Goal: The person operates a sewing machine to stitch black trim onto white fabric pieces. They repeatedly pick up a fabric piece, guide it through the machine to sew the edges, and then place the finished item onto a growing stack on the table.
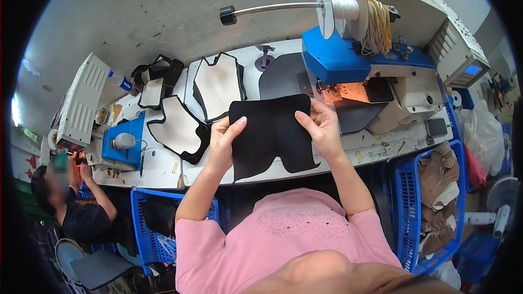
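Observation:
Between my two hands a black cut fabric piece is stretched out above the front edge of the white table. It has a straight upper edge and a notch in its lower edge. My left hand pinches its left side, thumb on top. On the opposite side my right hand grips it near the upper right corner. Behind and left of it lie stacks of cream pieces with black edges: a tall stack, a nearer stack and a smaller one.
A blue and white sewing machine with a lit work area stands at right, a spool of white cord above it. Blue baskets flank me; the right basket holds brown pieces. Far left, a co-worker sits by another machine.

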Motion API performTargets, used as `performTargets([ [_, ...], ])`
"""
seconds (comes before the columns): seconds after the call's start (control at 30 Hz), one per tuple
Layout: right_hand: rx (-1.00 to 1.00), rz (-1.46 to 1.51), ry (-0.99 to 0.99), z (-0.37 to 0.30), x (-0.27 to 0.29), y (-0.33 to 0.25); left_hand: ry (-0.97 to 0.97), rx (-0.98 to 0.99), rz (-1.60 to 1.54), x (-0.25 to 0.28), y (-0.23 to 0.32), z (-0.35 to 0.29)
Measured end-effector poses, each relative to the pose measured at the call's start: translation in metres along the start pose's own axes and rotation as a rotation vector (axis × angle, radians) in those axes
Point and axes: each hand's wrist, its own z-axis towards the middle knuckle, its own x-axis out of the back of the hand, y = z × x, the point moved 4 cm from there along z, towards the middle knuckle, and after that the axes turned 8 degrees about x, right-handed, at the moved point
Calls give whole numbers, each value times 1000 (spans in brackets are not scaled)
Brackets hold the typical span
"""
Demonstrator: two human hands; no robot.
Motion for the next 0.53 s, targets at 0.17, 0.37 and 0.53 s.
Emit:
performTargets([
  [0.17, -41, -7, -48, -3, -11, 0, 37, 69, 151, 2, -4, -8],
  [0.37, -32, -305, -100, 10, 30, -13, 655, -457, 672, 95, 77, -36],
  [0.53, -12, -411, -170, 7, 35, -7, 522, -896, 1257, 118, 102, -52],
])
